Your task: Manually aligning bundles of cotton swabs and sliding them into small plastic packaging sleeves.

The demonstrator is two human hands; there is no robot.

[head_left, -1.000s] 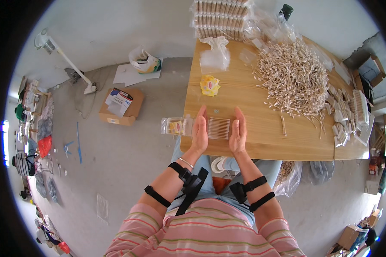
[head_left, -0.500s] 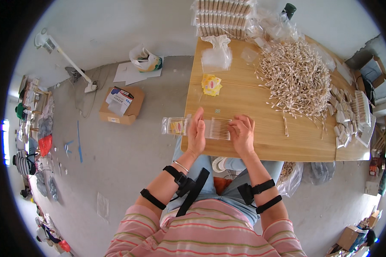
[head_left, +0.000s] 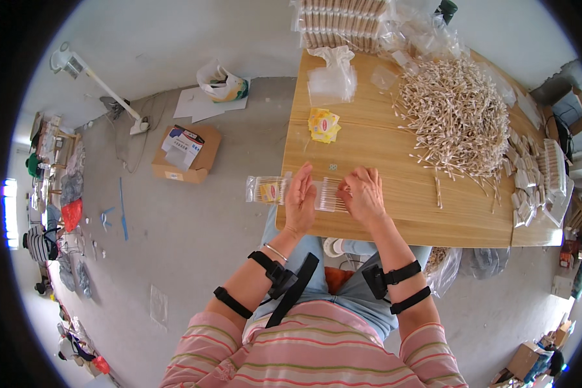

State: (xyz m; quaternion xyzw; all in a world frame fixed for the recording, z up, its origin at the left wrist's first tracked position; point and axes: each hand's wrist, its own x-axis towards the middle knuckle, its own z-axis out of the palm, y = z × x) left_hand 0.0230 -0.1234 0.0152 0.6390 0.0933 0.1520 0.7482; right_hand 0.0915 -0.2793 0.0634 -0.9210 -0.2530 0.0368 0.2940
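My left hand [head_left: 300, 202] stands on its edge near the table's front left corner, fingers stretched out. It rests across clear plastic packaging, holding none of it between its fingers. On its left, a clear bag [head_left: 258, 189] of cotton swabs with a yellow card [head_left: 269, 192] inside juts over the table edge. Between my hands lies a flat row of cotton swabs [head_left: 329, 195], side by side in what looks like clear plastic. My right hand [head_left: 365, 196] curls over the right end of this row, fingers closed on the swabs; the fingertips are partly hidden.
A large heap of loose cotton swabs [head_left: 456, 116] covers the table's [head_left: 381, 149] right part. Yellow cards [head_left: 323, 125] and clear bags [head_left: 333, 84] lie farther back. Stacked swab packs [head_left: 343, 26] stand behind; filled packs [head_left: 529, 171] are at far right. A cardboard box [head_left: 204, 155] sits on the floor.
My right hand has shifted left over the swab row and its fingers have curled in more. The left hand keeps its place on the packaging. The whole view has shifted slightly.
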